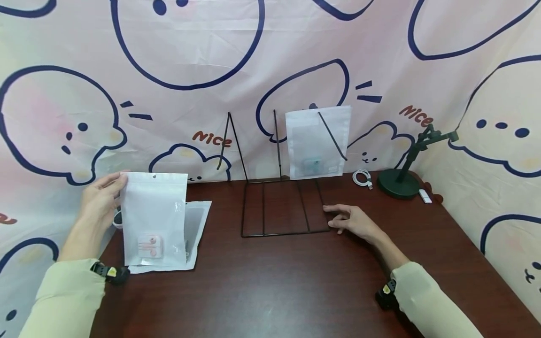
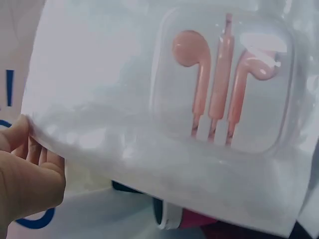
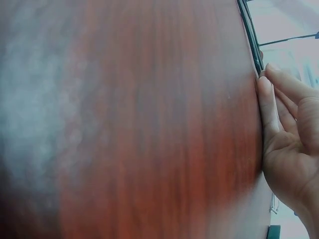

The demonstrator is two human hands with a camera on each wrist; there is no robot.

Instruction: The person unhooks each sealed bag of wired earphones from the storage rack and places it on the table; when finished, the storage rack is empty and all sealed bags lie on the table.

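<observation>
Head view: left hand (image 1: pixel 99 197) pinches the upright pouch (image 1: pixel 154 218) by its top left edge, long axis vertical, well left of the wire rack (image 1: pixel 281 206); right hand (image 1: pixel 352 221), fingers relaxed, rests at the rack's near right corner

Left wrist view: fingers (image 2: pixel 27 169) grip the pouch's (image 2: pixel 99 99) edge, pink earphones (image 2: pixel 224 74) inside

Right wrist view: straight fingertips (image 3: pixel 266 97) touch the rack's wire (image 3: pixel 250 35)

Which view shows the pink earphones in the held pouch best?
The left wrist view: the earphones fill the frame, both buds and the plug clear inside their case. The head view shows them only as a small pink patch low in the pouch. The right wrist view misses them.
</observation>
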